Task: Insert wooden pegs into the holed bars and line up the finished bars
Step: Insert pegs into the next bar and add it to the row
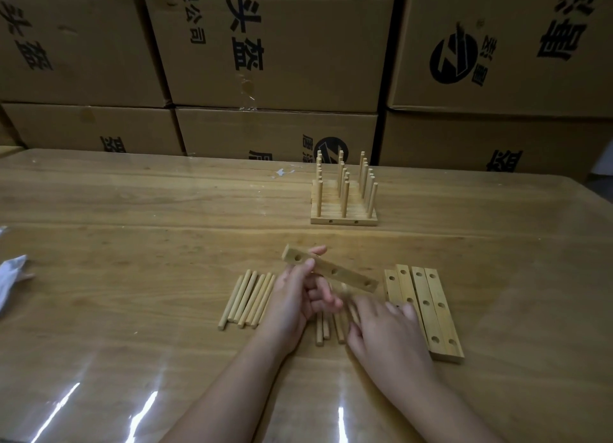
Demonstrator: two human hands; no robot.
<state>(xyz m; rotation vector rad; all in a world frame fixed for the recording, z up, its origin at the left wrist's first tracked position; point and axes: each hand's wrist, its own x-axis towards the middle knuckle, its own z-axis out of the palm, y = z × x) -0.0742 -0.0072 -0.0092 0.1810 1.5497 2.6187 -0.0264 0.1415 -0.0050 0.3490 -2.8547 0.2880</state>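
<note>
Several finished bars stand lined up at the far side of the surface—left hand fingers grip one empty bar aloft, right hand fingers curl over loose pegs, grasp unclear—four bars remain unfilled.

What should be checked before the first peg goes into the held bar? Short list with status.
1. Bar gripped by left hand: ok.
2. Its three holes empty and facing up: ok.
3. Peg in right hand: cannot tell, blurred.
4. Loose pegs within reach: ok.
5. Empty bars lying beside the right hand: ok.
6. Finished bars lined up at the far side, pegs upright: ok.
</note>
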